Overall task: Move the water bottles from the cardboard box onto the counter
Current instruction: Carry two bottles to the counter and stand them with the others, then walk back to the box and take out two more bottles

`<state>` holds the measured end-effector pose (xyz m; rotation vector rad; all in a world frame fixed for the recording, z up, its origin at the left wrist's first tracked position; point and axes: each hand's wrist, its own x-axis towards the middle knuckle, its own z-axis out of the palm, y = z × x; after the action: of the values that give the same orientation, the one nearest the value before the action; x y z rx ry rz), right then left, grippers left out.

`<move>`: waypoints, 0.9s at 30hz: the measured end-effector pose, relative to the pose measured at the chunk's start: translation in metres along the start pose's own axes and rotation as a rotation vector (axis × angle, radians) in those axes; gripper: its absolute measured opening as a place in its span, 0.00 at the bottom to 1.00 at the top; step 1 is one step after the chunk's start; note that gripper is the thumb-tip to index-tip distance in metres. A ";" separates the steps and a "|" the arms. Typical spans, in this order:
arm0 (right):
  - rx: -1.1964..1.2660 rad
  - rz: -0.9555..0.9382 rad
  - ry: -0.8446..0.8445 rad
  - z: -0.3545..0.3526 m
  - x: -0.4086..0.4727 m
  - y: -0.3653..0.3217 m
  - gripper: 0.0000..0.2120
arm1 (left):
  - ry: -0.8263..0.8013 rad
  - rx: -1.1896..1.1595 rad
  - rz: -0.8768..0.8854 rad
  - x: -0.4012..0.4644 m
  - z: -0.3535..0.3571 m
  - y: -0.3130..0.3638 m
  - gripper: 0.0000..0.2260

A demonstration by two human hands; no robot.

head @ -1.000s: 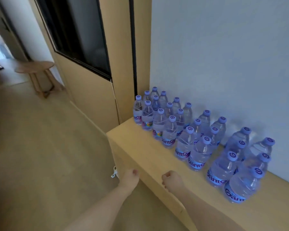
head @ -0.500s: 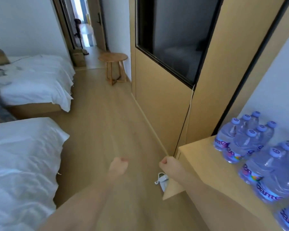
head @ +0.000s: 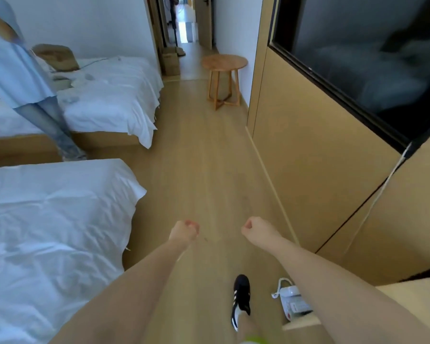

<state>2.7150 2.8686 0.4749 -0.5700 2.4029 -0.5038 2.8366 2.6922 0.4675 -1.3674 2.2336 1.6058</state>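
No water bottles are in view. Only a corner of the pale wooden counter [head: 407,290] shows at the bottom right. My left hand [head: 184,233] and my right hand [head: 255,229] are stretched out over the wooden floor, both curled into fists and holding nothing. A cardboard box [head: 170,61] stands far off by the doorway, and another brown box [head: 56,57] lies on the far bed.
Two beds with white sheets [head: 47,227] fill the left side. A person in light blue [head: 23,78] stands between them. A round wooden side table [head: 224,78] stands by the right wall. My black shoe [head: 241,297] and a white telephone [head: 293,300] are near the counter.
The view has swung left, away from the counter and down the room, so the bottles have left the frame. Both hands stay curled and empty.
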 end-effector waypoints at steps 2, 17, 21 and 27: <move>-0.016 -0.012 -0.002 -0.015 0.051 -0.007 0.13 | 0.019 0.059 -0.003 0.039 -0.002 0.024 0.14; -0.128 -0.142 -0.074 -0.188 0.371 -0.102 0.06 | 0.042 0.282 -0.031 0.309 -0.035 0.215 0.13; -0.204 -0.117 -0.071 -0.215 0.454 -0.119 0.06 | 0.016 0.372 -0.023 0.391 -0.042 0.254 0.14; -0.250 -0.068 -0.002 -0.262 0.598 -0.162 0.14 | -0.025 0.495 0.041 0.541 -0.070 0.340 0.14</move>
<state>2.1616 2.4864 0.4639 -0.7614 2.4688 -0.2311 2.3081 2.3268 0.4681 -1.1594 2.4278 0.9653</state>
